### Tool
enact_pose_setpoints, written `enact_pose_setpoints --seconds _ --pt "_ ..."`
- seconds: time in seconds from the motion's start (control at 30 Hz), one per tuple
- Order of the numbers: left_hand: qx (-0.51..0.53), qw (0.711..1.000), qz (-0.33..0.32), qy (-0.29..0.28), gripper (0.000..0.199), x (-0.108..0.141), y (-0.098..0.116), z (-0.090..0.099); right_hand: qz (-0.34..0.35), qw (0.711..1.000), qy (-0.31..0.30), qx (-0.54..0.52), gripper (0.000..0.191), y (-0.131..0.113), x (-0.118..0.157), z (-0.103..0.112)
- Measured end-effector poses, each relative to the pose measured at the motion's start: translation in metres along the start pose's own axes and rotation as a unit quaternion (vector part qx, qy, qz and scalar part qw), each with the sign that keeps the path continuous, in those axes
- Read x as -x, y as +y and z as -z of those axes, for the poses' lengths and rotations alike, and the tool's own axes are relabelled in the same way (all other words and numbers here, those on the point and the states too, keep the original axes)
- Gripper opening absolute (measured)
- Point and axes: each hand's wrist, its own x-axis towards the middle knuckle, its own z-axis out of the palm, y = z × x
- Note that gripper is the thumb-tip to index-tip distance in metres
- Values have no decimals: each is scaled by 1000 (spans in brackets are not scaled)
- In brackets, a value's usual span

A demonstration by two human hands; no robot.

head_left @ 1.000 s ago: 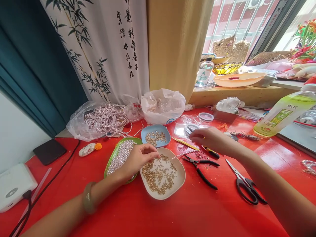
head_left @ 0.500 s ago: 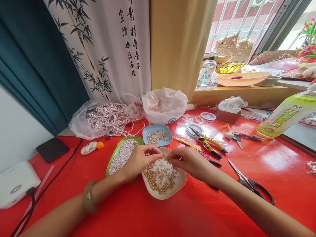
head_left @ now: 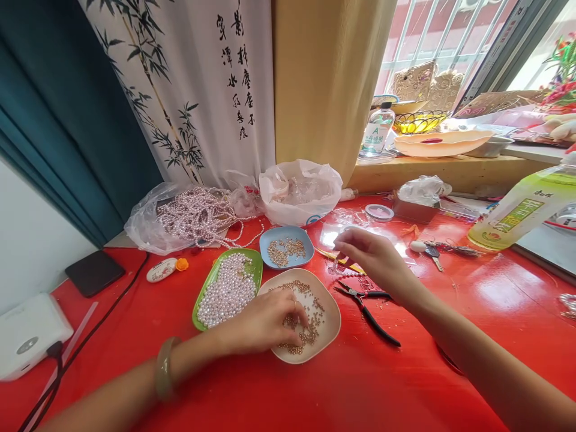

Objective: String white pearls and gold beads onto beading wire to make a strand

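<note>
Your left hand [head_left: 272, 321] is down in the cream dish [head_left: 332, 319], fingers bent and the tips right in among the gold beads [head_left: 294, 285]. Can't tell if you've got a bead between them, your own fingers hide it. Your right hand [head_left: 371, 249] is up off the surface [head_left: 279, 399], past the far right side of that dish, with the fingertips drawn together on a beaded strand [head_left: 353, 275]. The strand hangs below them, and part of it is down near the black-handled pliers [head_left: 369, 315]. The pliers are lying just right of the cream dish, jaws toward it, and your right wrist is over the end of one handle.

Left of the cream dish you've got the green dish [head_left: 255, 259] full of pearly beads [head_left: 229, 291], with your left forearm close by its near end. The blue dish [head_left: 294, 233] is just behind, more gold beads in it. Back of those there's a clear bag with a heap of pearly strands [head_left: 193, 216], plus a white plastic bag [head_left: 300, 193] standing open. Your keys [head_left: 434, 259] are off to the right, near the green-labelled bottle [head_left: 517, 210].
</note>
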Motion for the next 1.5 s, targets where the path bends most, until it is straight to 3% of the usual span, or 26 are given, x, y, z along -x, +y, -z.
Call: enact_pose_setpoints --seconds 0.27,0.47,0.57,0.7,0.87,1.0,1.2,1.5 --pt "6 1000 -13 -25 4 0 1 0 -14 998 44 35 20 2 -3 6" --pt "104 994 10 13 7 -2 -3 -3 -13 999 50 17 22 3 -3 7" --pt "244 965 75 63 8 -5 -4 -2 -14 998 55 5 21 1 -3 9" --pt "421 893 123 105 8 -9 -5 1 -17 999 40 -22 16 -7 2 4" --pt "553 806 126 169 9 -14 -13 3 -15 996 -28 -88 11 -8 17 -27" --pt "610 758 114 198 11 -16 -19 4 -6 989 -86 -120 11 1 30 -54" --pt "628 745 105 199 13 -16 -21 4 -44 986 -108 -119 9 8 35 -65" --pt "628 742 107 207 12 -16 -19 5 -35 982 -128 -136 9 9 36 -66"
